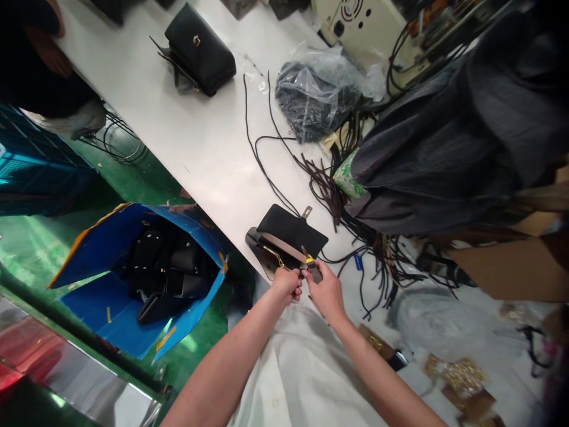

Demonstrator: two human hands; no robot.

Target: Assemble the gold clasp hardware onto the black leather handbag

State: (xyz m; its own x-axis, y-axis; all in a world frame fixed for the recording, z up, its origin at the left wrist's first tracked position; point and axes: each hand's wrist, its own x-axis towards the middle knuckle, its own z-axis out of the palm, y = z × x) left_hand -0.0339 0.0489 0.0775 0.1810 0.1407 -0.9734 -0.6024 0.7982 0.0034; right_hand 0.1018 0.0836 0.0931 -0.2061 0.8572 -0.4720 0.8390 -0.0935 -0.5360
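A small black handbag (291, 228) lies at the table's near edge, its flap folded back and a metal clasp (307, 212) at the flap's end. A gold-coloured zip or chain (274, 255) shows at its opening. My left hand (288, 283) is closed at the near side of the bag, fingers curled; what it pinches, probably the bag's edge, is mostly hidden. In my right hand (326, 290) is a grey-and-yellow hand tool (310, 261) with a pointed tip, angled over the bag's opening. Both hands are close together, nearly touching.
Another black handbag (202, 50) stands farther up the white table (208, 160). Dark cords (320, 184) lie right of my hands, near a plastic-wrapped bundle (317, 89) and dark cloth (427, 142). A blue bin (93, 314) of black bags stands left. Another person (44, 53) is at upper left.
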